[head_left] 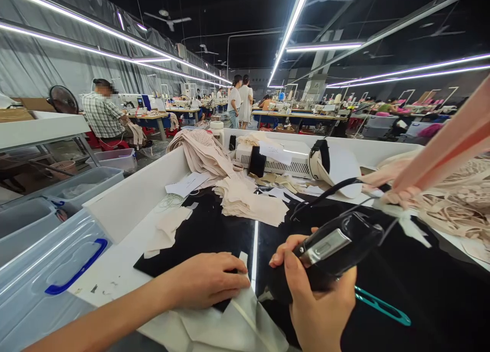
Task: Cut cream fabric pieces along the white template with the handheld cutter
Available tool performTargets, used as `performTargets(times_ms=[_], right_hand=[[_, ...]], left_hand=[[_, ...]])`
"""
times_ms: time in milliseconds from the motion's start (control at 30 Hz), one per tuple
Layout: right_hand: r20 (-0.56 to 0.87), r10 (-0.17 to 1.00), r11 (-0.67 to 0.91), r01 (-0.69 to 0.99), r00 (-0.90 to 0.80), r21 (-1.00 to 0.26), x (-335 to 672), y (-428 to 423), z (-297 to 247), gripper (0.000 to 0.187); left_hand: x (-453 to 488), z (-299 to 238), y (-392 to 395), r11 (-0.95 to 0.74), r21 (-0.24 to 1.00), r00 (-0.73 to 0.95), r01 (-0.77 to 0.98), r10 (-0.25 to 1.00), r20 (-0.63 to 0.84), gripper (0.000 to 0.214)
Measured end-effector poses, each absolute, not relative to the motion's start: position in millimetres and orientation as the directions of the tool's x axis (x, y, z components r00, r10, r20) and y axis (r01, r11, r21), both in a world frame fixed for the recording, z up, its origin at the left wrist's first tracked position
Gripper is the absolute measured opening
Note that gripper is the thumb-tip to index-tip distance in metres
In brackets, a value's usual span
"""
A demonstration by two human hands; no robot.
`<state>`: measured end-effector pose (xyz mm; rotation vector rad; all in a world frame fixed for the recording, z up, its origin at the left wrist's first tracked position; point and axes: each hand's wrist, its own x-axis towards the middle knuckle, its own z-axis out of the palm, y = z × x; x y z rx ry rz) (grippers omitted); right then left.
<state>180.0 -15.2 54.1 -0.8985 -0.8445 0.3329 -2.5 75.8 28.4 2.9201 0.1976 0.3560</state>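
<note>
My right hand [314,301] is wrapped round a black hand-held tool with a metal plate [337,242]; its cord runs up and away to the right. My left hand [209,280] lies on a pale fabric piece [233,324] at the near edge of the black work surface [401,290], fingers curled down and pressing on it. The tool's lower end sits close to the fabric between both hands. A teal-handled snip [383,306] lies just right of my right hand.
Stacks of beige cut pieces [248,198] and a heap of folded fabric [201,153] lie further back, beside a white machine [275,160]. Lace and pink straps [451,198] pile at the right. Clear plastic bins [46,260] stand at the left. Other workers sit and stand at distant tables.
</note>
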Motion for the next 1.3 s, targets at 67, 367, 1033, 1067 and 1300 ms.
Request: performTargets(times_ms=[67, 367, 1033, 1067, 1300], right_hand=[[0.513, 0.573, 0.606, 0.091, 0.639, -0.79, 180, -16, 54, 0.032], [0.508, 0.572, 0.598, 0.096, 0.644, -0.796, 180, -17, 52, 0.031], [0.504, 0.569, 0.572, 0.127, 0.65, -0.81, 179, -6, 56, 0.026], [0.51, 0.567, 0.573, 0.135, 0.647, -0.808, 178, -6, 56, 0.026], [0.481, 0.56, 0.587, 0.086, 0.675, -0.805, 177, -1, 59, 0.029]], left_hand=[[-4, 30, 75, -0.983, 0.161, 0.972, 0.092, 0.124, 0.198, 0.024], [-6, 20, 73, -0.998, 0.062, 0.979, 0.032, 0.044, 0.198, 0.042], [-5, 14, 69, -0.992, 0.105, 0.973, 0.072, 0.093, 0.213, 0.043], [-5, 14, 69, -0.992, 0.106, 0.971, 0.07, 0.093, 0.22, 0.043], [-3, 14, 69, -0.993, 0.1, 0.97, 0.069, 0.091, 0.225, 0.043]])
